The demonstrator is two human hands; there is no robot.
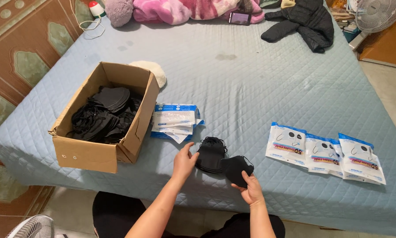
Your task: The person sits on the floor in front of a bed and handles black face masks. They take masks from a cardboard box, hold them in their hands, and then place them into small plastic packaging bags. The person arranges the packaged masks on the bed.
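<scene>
Your right hand [251, 190] pinches a single black face mask [236, 169] by its lower edge, thumb on top and fingers underneath; the mask is folded flat, matte, with thin ear loops at its side, and it sits just above the near edge of the bed [259, 83]. Your left hand [184, 162] rests with its fingers loosely spread, fingertips touching the left edge of a small stack of black masks [211, 154] lying on the blue quilted cover, just beside the one you hold.

To your left, an open cardboard box [92, 154] holds a loose heap of the same black masks, too tangled to count. Next to its right wall lies a pile of flat empty white-and-blue pouches [175, 121]; the count is unclear. To your right, three filled pouches [323, 153] lie in an overlapping row, each showing dark masks through a window.
</scene>
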